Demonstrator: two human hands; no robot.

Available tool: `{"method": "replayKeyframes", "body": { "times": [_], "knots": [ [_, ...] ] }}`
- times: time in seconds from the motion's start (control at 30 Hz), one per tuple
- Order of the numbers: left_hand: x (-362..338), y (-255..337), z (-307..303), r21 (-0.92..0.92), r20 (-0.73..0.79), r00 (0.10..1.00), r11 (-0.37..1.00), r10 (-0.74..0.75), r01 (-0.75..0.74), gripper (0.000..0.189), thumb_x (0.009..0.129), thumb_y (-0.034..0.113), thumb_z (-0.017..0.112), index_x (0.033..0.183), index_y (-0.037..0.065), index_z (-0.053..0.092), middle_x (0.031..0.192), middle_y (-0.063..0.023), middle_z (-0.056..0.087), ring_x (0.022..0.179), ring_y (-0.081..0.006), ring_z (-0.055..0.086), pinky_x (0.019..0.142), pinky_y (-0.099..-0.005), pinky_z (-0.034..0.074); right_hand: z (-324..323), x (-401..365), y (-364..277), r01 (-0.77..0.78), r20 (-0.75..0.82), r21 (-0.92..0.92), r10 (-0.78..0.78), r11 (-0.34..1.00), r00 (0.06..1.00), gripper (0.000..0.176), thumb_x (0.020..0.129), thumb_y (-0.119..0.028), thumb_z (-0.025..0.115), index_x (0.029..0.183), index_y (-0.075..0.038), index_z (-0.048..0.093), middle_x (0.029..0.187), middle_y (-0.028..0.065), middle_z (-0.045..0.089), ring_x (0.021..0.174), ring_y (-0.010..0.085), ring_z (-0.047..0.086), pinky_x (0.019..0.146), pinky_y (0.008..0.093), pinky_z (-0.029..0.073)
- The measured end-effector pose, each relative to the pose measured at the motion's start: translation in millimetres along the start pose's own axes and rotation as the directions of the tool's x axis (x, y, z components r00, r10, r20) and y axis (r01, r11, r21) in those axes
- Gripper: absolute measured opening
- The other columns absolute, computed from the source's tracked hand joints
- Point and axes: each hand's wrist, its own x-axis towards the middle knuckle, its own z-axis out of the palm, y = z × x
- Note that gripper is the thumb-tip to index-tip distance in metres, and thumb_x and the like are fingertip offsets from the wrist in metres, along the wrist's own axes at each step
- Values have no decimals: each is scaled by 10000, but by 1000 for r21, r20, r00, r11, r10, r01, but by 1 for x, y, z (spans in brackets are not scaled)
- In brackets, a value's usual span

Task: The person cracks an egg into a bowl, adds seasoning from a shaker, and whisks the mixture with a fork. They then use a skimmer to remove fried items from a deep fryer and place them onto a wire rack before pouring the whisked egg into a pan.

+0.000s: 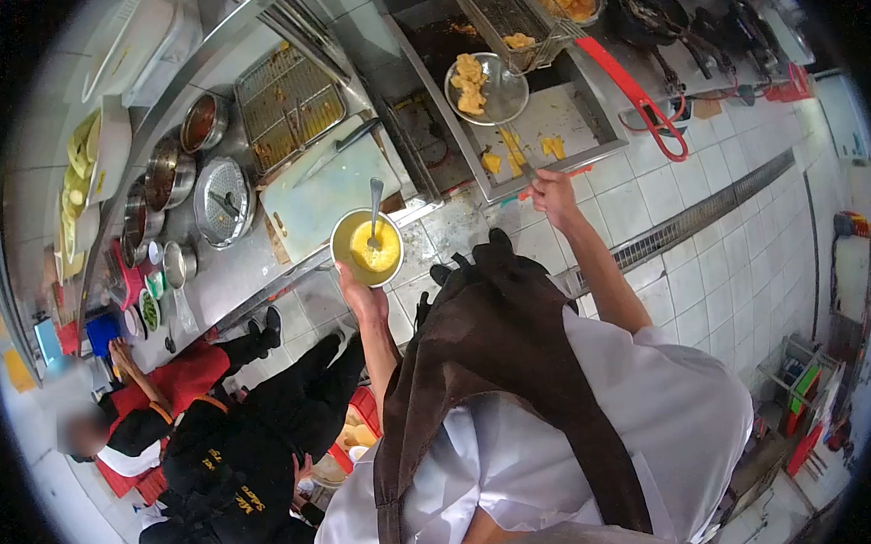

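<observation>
My left hand holds a yellow bowl of yellow batter from below; a metal spoon stands in it. My right hand grips the thin handle of a round wire skimmer, which carries several fried golden pieces over the fryer. More fried pieces lie on the steel draining tray beside the skimmer. A fry basket with a long red handle rests across the fryer. My white shirt and brown apron fill the lower middle.
A white cutting board with a knife sits left of the bowl, beside a wire rack and several steel pots. A co-worker in black and red crouches at lower left. Dark pans sit at top right. A floor drain crosses the tiles.
</observation>
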Motion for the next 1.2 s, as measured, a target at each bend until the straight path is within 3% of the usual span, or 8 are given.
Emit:
{"method": "replayKeyframes", "body": {
  "times": [0.13, 0.2, 0.33, 0.6, 0.83, 0.97, 1.03, 1.2],
  "knots": [
    [1, -2, 0, -30, 63, 998, 999, 27, -25, 486, 981, 389, 282, 1252, 9, 416, 1235, -96, 499, 1123, -214, 497, 964, -368, 389, -32, -28, -1, 144, 110, -145, -129, 979, 985, 61, 834, -14, 494, 778, -36, 499, 602, 9, 482, 439, 45, 380, 370, 207, 268],
    [5, -4, -2, -25, 104, 993, 998, 53, -50, 488, 982, 394, 272, 1263, 19, 408, 1242, -93, 495, 1133, -210, 491, 975, -369, 379, -26, -55, -27, -20, -13, -236, 17, 972, 1000, 48, 830, -15, 502, 832, -19, 550, 590, -14, 475, 430, 39, 369, 364, 202, 262],
    [2, 5, 11, -55, 49, 999, 998, 17, -15, 493, 979, 399, 285, 1270, 16, 393, 1254, -100, 480, 1148, -219, 479, 986, -373, 366, -39, -93, -54, -82, -22, -350, 79, 933, 997, 118, 839, -18, 481, 905, -1, 577, 582, -5, 485, 405, 33, 344, 347, 190, 241],
    [4, 3, -7, -126, 23, 999, 992, 29, -25, 510, 978, 406, 280, 1284, 8, 370, 1257, -114, 473, 1145, -228, 480, 991, -378, 360, -19, -103, -82, -133, 131, -455, 214, 881, 968, 224, 860, -28, 463, 1047, 19, 576, 577, -11, 472, 401, 18, 314, 345, 186, 234],
    [-4, 3, -36, -131, -79, 993, 987, 86, -96, 508, 979, 401, 275, 1282, 5, 373, 1251, -121, 475, 1145, -226, 483, 973, -376, 384, 67, -32, -51, 33, 396, -393, 137, 919, 908, 253, 875, -28, 464, 1098, 31, 568, 593, -16, 450, 434, 19, 336, 375, 186, 243],
    [-13, 7, -51, -203, -123, 988, 972, 92, -116, 477, 984, 367, 302, 1257, -13, 392, 1223, -119, 489, 1115, -211, 494, 957, -350, 392, 145, 9, -42, -40, 411, -356, 195, 933, 891, 249, 879, -28, 455, 1103, 43, 537, 654, 21, 486, 451, 39, 359, 392, 194, 265],
    [-18, 10, -54, -207, -159, 982, 968, 106, -138, 478, 984, 368, 302, 1258, -13, 394, 1225, -118, 491, 1116, -212, 495, 954, -351, 393, 173, 44, -31, -50, 524, -277, 195, 960, 829, 167, 876, -23, 451, 998, 55, 535, 676, 53, 499, 449, 52, 351, 387, 206, 264],
    [-24, 8, -72, -210, -216, 968, 962, 127, -173, 483, 981, 373, 307, 1270, -5, 391, 1239, -111, 487, 1127, -212, 492, 956, -353, 391, 252, 104, -23, 27, 561, -314, 162, 949, 812, 114, 859, 10, 428, 957, 59, 460, 678, 95, 496, 447, 77, 360, 383, 231, 269]
  ]
}}
